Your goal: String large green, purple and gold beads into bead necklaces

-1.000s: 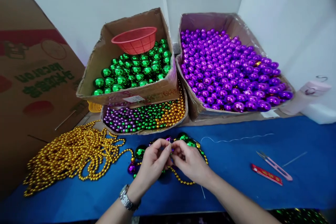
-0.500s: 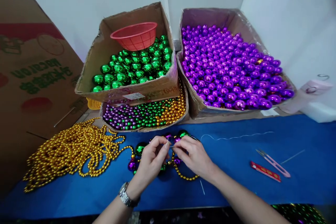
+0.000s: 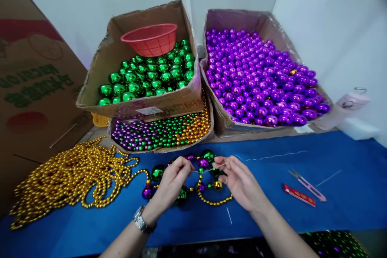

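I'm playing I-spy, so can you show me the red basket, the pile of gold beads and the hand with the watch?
Red basket (image 3: 150,46): head view, on its front wall.
Pile of gold beads (image 3: 71,175): head view, middle of the heap.
Left hand (image 3: 170,183): head view, back of the hand.

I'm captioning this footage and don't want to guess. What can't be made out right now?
All in the head view:
- Whether the thread ends in the left hand: that hand covers it.
- Some strung balls: behind the left hand.
- Lower box's back: under the upper box.
- Carton's far side: cut by left edge.
- Red item's markings: too small.
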Tool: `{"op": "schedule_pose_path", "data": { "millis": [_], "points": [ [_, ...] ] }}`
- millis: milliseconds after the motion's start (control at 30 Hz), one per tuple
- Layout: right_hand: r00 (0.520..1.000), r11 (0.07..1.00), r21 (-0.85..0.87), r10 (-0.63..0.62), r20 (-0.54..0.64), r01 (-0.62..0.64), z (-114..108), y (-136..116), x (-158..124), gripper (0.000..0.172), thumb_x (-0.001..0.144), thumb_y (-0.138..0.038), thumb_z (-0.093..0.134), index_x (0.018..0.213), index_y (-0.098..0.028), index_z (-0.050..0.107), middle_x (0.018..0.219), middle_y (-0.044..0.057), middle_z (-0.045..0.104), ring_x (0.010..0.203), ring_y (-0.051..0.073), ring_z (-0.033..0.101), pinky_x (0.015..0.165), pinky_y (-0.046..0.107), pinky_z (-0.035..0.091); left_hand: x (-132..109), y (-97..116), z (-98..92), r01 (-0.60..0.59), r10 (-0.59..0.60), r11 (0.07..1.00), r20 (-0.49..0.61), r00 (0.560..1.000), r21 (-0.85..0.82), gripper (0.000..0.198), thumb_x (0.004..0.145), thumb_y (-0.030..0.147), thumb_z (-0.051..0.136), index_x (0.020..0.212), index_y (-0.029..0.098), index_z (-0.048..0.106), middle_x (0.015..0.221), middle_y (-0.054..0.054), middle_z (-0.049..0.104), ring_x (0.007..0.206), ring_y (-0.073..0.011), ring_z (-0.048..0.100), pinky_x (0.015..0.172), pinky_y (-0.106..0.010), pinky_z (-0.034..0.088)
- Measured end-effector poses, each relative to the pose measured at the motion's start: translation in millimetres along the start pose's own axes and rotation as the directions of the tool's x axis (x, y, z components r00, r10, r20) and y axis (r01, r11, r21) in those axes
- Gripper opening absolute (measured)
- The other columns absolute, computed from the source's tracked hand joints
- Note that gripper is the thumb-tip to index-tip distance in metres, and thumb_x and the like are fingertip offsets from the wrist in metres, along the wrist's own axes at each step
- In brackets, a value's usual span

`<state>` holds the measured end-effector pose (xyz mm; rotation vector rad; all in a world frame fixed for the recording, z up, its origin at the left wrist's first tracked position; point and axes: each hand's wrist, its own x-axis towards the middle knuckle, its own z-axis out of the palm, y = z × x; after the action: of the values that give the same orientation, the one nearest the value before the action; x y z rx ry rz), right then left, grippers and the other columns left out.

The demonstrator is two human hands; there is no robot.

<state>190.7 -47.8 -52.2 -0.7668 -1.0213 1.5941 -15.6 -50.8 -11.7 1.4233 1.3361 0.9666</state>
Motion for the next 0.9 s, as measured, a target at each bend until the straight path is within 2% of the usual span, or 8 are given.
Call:
{"op": "schedule_pose_path", "data": {
  "millis": [67, 167, 267, 333, 467, 700, 800, 900],
  "points": [
    [0.999, 0.983, 0.185, 0.027, -0.038, -0.019, 3, 4, -1, 0.026, 0.093, -0.047, 0.043, 0.081, -0.023, 0.045, 0.109, 0.002, 0.059, 0.109, 0.019, 0.055, 0.077, 0.031, 0.05, -1, -2, 5.8, 0.104, -0.083, 0.944, 0.08, 0.993, -0.314, 0.019, 0.089, 0.031, 0.052, 0.076, 0.017, 0.052, 0.091, -0.005, 0.06, 0.074, -0.0144, 0.053, 0.051, -0.021, 0.037],
    [0.996, 0.933, 0.36, 0.057, -0.07, -0.028, 7, 5, 0, 0.026, 0.09, -0.046, 0.048, 0.079, -0.024, 0.041, 0.075, -0.005, 0.053, 0.085, 0.011, 0.059, 0.072, 0.025, 0.05, -2, 0, 17.5, 0.143, -0.064, 0.776, 0.149, 0.987, -0.614, 0.015, 0.089, 0.027, 0.052, 0.078, 0.017, 0.048, 0.11, -0.011, 0.058, 0.094, -0.0192, 0.055, 0.051, -0.02, 0.041],
    [0.995, 0.907, 0.419, 0.067, -0.077, -0.028, 6, -1, 1, 0.026, 0.089, -0.043, 0.052, 0.078, -0.023, 0.04, 0.06, -0.009, 0.031, 0.056, 0.007, 0.045, 0.055, 0.017, 0.042, 3, 6, 26.3, 0.112, 0.006, 0.72, 0.167, 0.986, -0.685, 0.013, 0.089, 0.026, 0.053, 0.081, 0.018, 0.047, 0.086, -0.006, 0.061, 0.085, -0.0184, 0.058, 0.047, -0.019, 0.041],
    [0.995, 0.913, 0.406, 0.067, -0.068, -0.034, 4, -5, -1, 0.026, 0.09, -0.038, 0.053, 0.076, -0.022, 0.039, 0.06, -0.009, 0.025, 0.052, 0.006, 0.037, 0.051, 0.017, 0.037, 7, 7, 29.0, 0.082, 0.043, 0.745, 0.17, 0.984, -0.662, 0.014, 0.089, 0.027, 0.055, 0.081, 0.018, 0.047, 0.068, 0.0, 0.053, 0.07, -0.0151, 0.056, 0.044, -0.018, 0.037],
    [0.997, 0.954, 0.294, 0.07, -0.033, -0.058, 0, -8, -6, 0.027, 0.092, -0.032, 0.054, 0.073, -0.02, 0.038, 0.06, -0.008, 0.028, 0.052, 0.007, 0.037, 0.051, 0.02, 0.032, 9, -1, 29.9, 0.046, 0.075, 0.858, 0.213, 0.974, -0.512, 0.024, 0.089, 0.031, 0.055, 0.073, 0.016, 0.045, 0.062, 0.0, 0.054, 0.052, -0.0078, 0.045, 0.043, -0.017, 0.029],
    [0.995, 0.996, -0.032, 0.09, 0.04, -0.088, -3, -11, -12, 0.028, 0.096, -0.036, 0.048, 0.074, -0.019, 0.042, 0.059, -0.006, 0.04, 0.054, 0.008, 0.039, 0.053, 0.022, 0.028, -7, -20, 29.1, 0.106, -0.009, 0.87, 0.198, 0.98, -0.482, 0.023, 0.092, 0.034, 0.05, 0.075, 0.018, 0.044, 0.062, 0.001, 0.052, 0.06, -0.0119, 0.051, 0.047, -0.019, 0.033],
    [0.996, 0.967, -0.249, 0.072, 0.059, -0.055, 1, -21, -13, 0.011, 0.089, -0.029, 0.061, 0.09, -0.019, 0.056, 0.059, -0.007, 0.043, 0.055, 0.008, 0.037, 0.053, 0.022, 0.025, -10, -9, 26.9, 0.015, 0.055, 0.919, 0.166, 0.985, -0.393, 0.018, 0.093, 0.03, 0.047, 0.08, 0.017, 0.05, 0.091, -0.006, 0.061, 0.075, -0.0138, 0.057, 0.063, -0.025, 0.045],
    [0.991, 0.774, -0.623, -0.036, 0.132, 0.111, 11, -30, -14, 0.021, 0.085, -0.022, 0.064, 0.106, -0.022, 0.059, 0.06, -0.008, 0.042, 0.054, 0.009, 0.038, 0.053, 0.022, 0.024, -6, 9, 27.3, -0.217, 0.243, 0.96, 0.141, 0.96, -0.176, 0.015, 0.091, 0.025, 0.05, 0.08, 0.016, 0.054, 0.13, -0.01, 0.049, 0.113, -0.0221, 0.05, 0.095, -0.035, 0.039]
  ]
}}
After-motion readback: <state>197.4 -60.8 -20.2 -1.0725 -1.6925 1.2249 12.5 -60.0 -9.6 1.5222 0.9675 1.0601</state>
